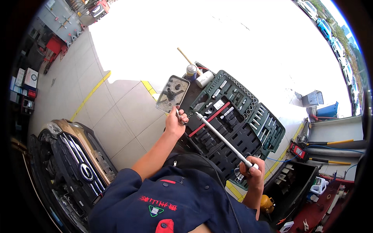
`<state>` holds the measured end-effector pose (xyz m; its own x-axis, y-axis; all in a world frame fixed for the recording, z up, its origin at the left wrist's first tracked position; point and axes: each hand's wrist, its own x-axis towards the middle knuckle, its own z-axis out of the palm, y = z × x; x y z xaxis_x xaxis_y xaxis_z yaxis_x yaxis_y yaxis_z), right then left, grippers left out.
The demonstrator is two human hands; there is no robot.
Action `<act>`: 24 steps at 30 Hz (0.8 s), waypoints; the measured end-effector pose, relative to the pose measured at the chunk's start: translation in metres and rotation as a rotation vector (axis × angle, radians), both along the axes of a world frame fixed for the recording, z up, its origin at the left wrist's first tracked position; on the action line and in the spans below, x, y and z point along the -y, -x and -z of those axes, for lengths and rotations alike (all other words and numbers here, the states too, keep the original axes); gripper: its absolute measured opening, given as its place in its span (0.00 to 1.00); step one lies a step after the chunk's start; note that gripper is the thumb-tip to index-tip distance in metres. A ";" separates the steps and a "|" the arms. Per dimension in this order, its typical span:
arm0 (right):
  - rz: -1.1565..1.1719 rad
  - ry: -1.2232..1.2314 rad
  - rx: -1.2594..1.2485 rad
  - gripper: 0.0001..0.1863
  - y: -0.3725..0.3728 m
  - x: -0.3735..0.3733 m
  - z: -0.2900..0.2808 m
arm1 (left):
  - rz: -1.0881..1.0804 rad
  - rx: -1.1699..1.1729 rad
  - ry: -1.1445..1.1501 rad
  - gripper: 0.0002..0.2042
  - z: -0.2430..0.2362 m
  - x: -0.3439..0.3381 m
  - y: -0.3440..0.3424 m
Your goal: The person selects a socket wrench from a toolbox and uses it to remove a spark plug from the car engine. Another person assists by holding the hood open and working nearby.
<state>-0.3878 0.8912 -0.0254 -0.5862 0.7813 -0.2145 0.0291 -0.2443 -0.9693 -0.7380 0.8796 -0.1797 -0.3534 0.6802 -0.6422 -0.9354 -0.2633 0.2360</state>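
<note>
My left hand [174,122] is closed on a small metal piece [179,115], just below a metal tray [163,103] holding dark parts. My right hand [253,173] grips the lower end of a long silver bar [221,138], whose far end reaches up near my left hand. Beneath the bar lies an open green socket case [272,143] with sockets, bits and a red-handled tool [210,118]. A spray can [191,72], a white cylinder [204,78] and a wooden handle [183,54] stand or lie beyond the tray.
A detached car front end [77,163] is at lower left. At right are a black bin [292,182], a red cart [318,209], yellow-handled bars [330,161] and a metal bucket [311,99]. Equipment [54,23] lines the upper left; parked cars [326,31] show outside.
</note>
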 end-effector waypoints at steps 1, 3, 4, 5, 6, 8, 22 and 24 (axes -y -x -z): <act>-0.050 -0.086 0.033 0.30 0.014 0.000 -0.004 | -0.046 0.022 -0.046 0.10 -0.009 0.004 0.015; -0.148 -0.202 0.063 0.33 0.043 0.002 -0.010 | -0.123 0.007 -0.127 0.09 -0.030 0.021 0.043; -0.189 -0.227 0.064 0.34 0.059 0.003 -0.009 | -0.158 -0.005 -0.167 0.08 -0.041 0.032 0.056; -0.230 -0.242 0.058 0.34 0.074 0.005 -0.008 | -0.198 -0.016 -0.210 0.07 -0.052 0.043 0.069; -0.259 -0.240 0.050 0.35 0.089 0.009 -0.007 | -0.217 -0.016 -0.231 0.07 -0.065 0.056 0.082; -0.320 -0.237 0.010 0.35 0.120 0.016 -0.002 | -0.279 -0.044 -0.251 0.07 -0.083 0.083 0.107; -0.822 -0.621 -0.110 0.30 0.388 0.131 0.001 | -0.844 -0.407 -0.062 0.02 -0.126 0.334 0.290; -0.938 -0.705 -0.146 0.27 0.428 0.150 0.005 | -0.967 -0.394 -0.053 0.02 -0.129 0.372 0.310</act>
